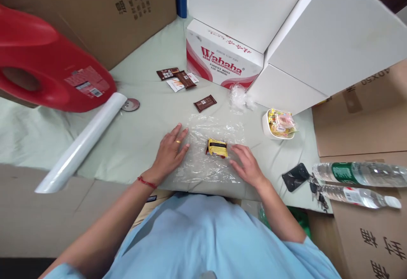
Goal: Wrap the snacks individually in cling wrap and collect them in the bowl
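Note:
A sheet of clear plastic wrap (193, 168) lies spread on the table in front of me. On its middle rests a small yellow packet (218, 146) with a dark band across it and some red at its edges. My left hand (170, 149) lies flat at the sheet's left edge, fingers extended and a ring on one of them. To the right of the packet, my right hand (246, 164) rests over the sheet with its fingers apart, the tips close to the packet. Neither hand holds anything.
Brown packets (205, 103) and a crumpled plastic ball (238, 96) lie behind the sheet. A roll of wrap (82, 143) and a red jug (57, 67) stand left. To the right are a white tub (266, 127), a phone (295, 177), keys and water bottles (359, 196). Boxes (222, 60) line the back.

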`<act>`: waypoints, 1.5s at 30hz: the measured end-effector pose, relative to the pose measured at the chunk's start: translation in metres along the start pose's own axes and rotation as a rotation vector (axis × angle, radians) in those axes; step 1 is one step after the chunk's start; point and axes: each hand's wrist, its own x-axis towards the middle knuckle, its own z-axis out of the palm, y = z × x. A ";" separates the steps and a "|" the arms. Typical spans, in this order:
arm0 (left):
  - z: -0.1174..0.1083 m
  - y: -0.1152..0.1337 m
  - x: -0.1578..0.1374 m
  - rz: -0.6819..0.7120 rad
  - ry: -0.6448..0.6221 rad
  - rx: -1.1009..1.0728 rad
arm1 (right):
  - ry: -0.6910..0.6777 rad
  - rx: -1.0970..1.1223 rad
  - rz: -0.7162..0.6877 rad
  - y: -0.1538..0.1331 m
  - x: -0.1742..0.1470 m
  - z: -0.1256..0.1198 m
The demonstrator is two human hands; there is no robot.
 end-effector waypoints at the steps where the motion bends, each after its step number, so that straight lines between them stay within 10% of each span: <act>1: -0.006 -0.003 -0.004 0.011 0.021 -0.015 | 0.011 0.014 -0.009 0.000 -0.014 -0.006; 11: -0.029 -0.022 -0.068 0.339 -0.279 -0.061 | -0.014 -0.072 0.048 -0.005 -0.098 0.033; 19: -0.047 -0.022 -0.011 0.209 -0.285 -0.252 | -0.063 0.182 -0.001 0.005 -0.037 -0.015; 25: -0.047 -0.014 0.050 -0.013 -0.258 -0.283 | -0.113 0.314 0.336 0.043 0.027 -0.028; 30: -0.047 -0.008 0.054 -0.236 0.195 -0.060 | -0.134 0.328 0.549 0.069 0.039 -0.001; 36: -0.077 0.031 -0.025 -0.182 0.685 0.129 | -0.032 0.071 0.522 0.080 0.034 -0.015; 40: -0.057 0.073 -0.060 0.157 0.429 0.199 | -0.024 -0.060 0.371 0.082 0.069 -0.025; 45: -0.005 0.114 -0.024 0.428 0.067 0.145 | -0.214 -0.164 0.187 0.067 0.130 0.010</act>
